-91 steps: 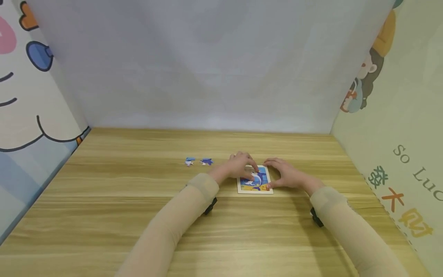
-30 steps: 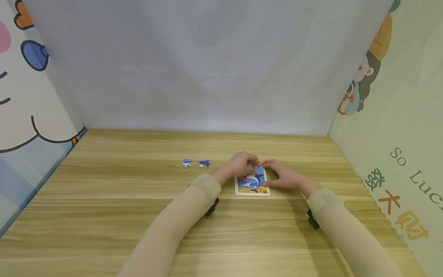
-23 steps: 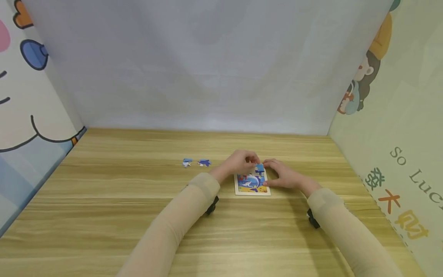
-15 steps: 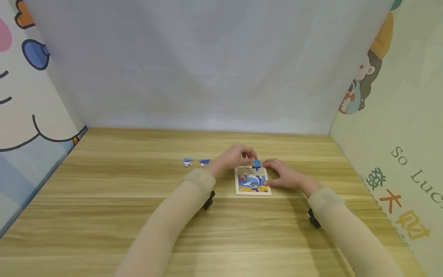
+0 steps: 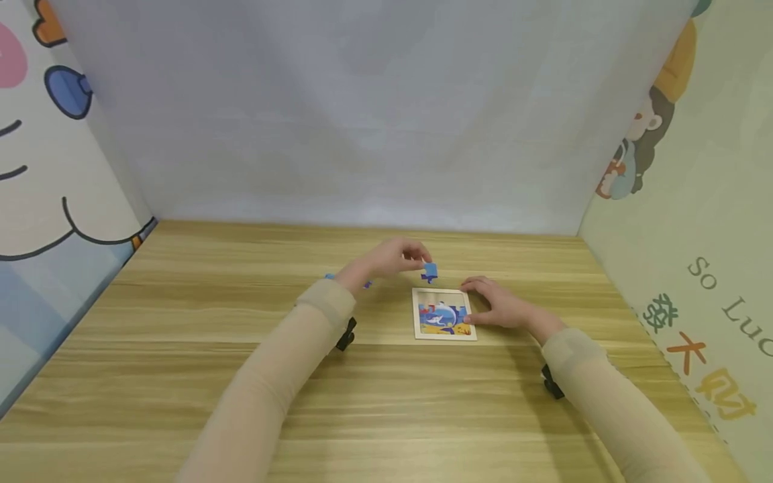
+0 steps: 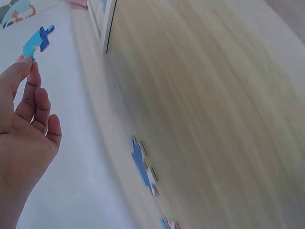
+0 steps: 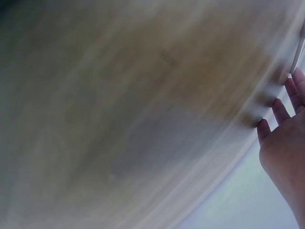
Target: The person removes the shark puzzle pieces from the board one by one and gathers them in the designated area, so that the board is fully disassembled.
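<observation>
My left hand (image 5: 389,258) pinches a blue jigsaw piece (image 5: 430,270) between thumb and fingertips, raised behind the puzzle tray. In the left wrist view, that light and dark blue piece (image 6: 37,42) sticks out past the fingertips. The square puzzle tray (image 5: 445,338) has a pale border; a sea picture fills its lower part, while its upper strip shows bare backing. Holding the tray at its right side is my right hand (image 5: 504,308), thumb on the right border and fingers curved at the far right corner. The right wrist view shows these fingers (image 7: 280,112) along the tray's edge.
Two loose jigsaw pieces lie on the wooden table (image 5: 386,416), left of the tray. My left forearm partly covers them in the head view; the left wrist view shows one piece (image 6: 143,164) and part of the other (image 6: 169,223). A pale curtain (image 5: 362,134) hangs behind.
My left hand has lifted the blue jigsaw piece from the tray's upper right area and carried it back and left, baring the upper strip. The right hand stays at the tray's right side.
</observation>
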A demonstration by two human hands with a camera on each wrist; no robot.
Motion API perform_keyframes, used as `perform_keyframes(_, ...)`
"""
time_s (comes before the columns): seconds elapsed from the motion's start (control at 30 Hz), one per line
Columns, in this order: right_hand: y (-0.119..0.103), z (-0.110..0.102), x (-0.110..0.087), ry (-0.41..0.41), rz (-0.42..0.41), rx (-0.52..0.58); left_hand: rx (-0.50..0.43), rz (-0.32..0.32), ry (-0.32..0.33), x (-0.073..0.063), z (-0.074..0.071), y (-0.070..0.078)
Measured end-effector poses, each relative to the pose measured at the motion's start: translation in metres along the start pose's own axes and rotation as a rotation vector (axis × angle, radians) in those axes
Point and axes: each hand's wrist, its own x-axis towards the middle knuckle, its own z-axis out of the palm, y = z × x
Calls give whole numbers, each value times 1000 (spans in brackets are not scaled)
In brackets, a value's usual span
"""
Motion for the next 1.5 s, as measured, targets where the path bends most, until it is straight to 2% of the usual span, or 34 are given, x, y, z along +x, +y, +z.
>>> perform_keyframes(0.17,1,0,-2,7,-16,5,-43,-36,-23,-5,-10,-12)
perform_keyframes(0.37,2,1,-1,-3,-3,-8,-55,-63,-40,-13,-15,-27)
perform_keyframes(0.67,1,0,1,-6,0,-22,-72,-202,-50,-30,-17,-46)
perform_keyframes(0.87,0,-1,1,-20,7,-31,-36,-244,-35,-37,-15,-51)
perform_keyframes(1.13,-2,-1,1,-22,3,-27,7,-275,-41,-38,-9,-54)
perform_keyframes(1.3,0,0,2,-16,6,-21,81,-250,-6,-35,-8,-51)
perform_keyframes(1.5,0,-1,2,-17,14,-20,183,-223,41,-29,-3,-39)
